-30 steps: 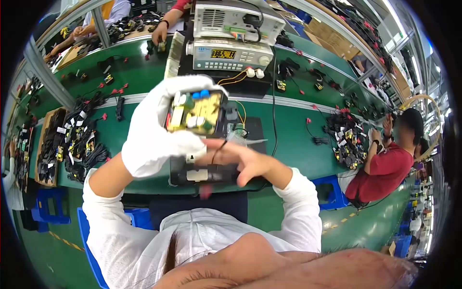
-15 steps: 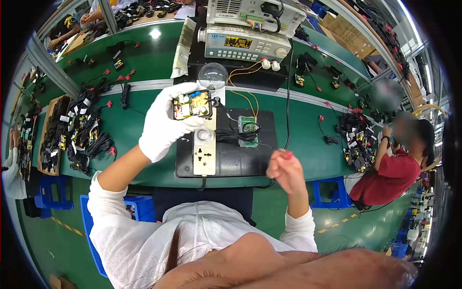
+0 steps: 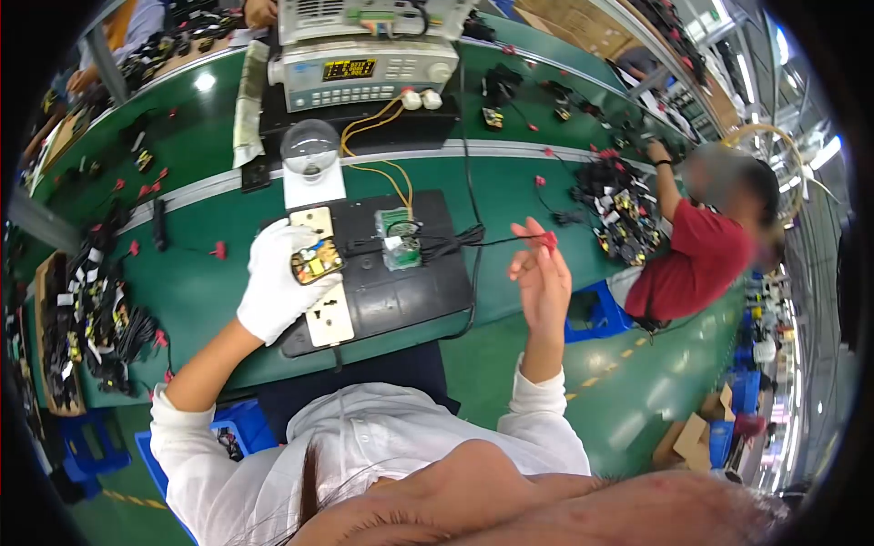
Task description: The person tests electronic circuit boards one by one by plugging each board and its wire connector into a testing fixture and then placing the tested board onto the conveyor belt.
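Observation:
My left hand, in a white glove, is closed around a small power adapter circuit board in an open black case. It holds the board low over the white socket strip. Off to the right, my bare right hand pinches a red connector cap between thumb and finger, its other fingers partly raised. From that cap a black cable stretches left to a bundled coil above the black base. A green terminal board lies on that base, partly behind the cable.
A glass bulb on a white stand and a bench meter stand behind the base. Piles of wired boards lie at left and right. A co-worker in a red shirt sits at the right.
The view has shifted to the right. My left hand has brought the board down onto or just over the socket strip. My right hand has moved away rightward, and the cable is now stretched out.

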`<control>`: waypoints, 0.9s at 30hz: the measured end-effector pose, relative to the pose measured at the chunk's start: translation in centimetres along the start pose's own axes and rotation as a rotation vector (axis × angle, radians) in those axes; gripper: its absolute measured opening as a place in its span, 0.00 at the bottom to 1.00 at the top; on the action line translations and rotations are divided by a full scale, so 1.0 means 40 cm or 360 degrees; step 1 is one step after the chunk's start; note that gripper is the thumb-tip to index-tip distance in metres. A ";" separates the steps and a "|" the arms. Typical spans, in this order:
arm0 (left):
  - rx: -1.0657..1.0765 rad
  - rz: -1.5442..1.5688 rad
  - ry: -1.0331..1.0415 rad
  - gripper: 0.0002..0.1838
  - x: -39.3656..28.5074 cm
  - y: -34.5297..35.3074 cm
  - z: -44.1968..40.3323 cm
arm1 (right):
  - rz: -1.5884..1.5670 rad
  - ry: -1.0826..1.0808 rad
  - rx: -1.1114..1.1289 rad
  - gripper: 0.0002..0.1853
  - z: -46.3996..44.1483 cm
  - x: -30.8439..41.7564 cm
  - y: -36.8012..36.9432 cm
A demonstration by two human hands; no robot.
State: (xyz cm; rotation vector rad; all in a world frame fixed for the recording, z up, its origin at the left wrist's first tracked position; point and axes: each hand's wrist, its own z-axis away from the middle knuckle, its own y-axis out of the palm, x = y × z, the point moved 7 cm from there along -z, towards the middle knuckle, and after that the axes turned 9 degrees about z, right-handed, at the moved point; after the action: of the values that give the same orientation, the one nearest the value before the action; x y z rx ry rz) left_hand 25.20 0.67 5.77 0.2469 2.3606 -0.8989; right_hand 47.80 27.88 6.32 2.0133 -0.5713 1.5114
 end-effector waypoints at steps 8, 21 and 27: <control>0.0224 0.0204 -0.0167 0.31 0.034 0.004 -0.014 | -0.0065 -0.0364 -0.0118 0.27 -0.010 0.012 0.021; 0.0052 0.0256 -0.0235 0.31 0.042 0.007 0.009 | -0.0121 -0.0335 -0.0155 0.32 -0.047 -0.015 0.127; 0.0043 0.0217 -0.0214 0.31 0.035 -0.001 0.010 | 0.0712 -0.0566 -0.0219 0.24 -0.043 -0.008 0.119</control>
State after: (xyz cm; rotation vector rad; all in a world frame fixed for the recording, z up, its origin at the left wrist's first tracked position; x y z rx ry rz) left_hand 24.25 0.32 4.71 0.3431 2.1814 -0.8553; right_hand 43.45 25.41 7.20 2.1508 -1.3054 1.3011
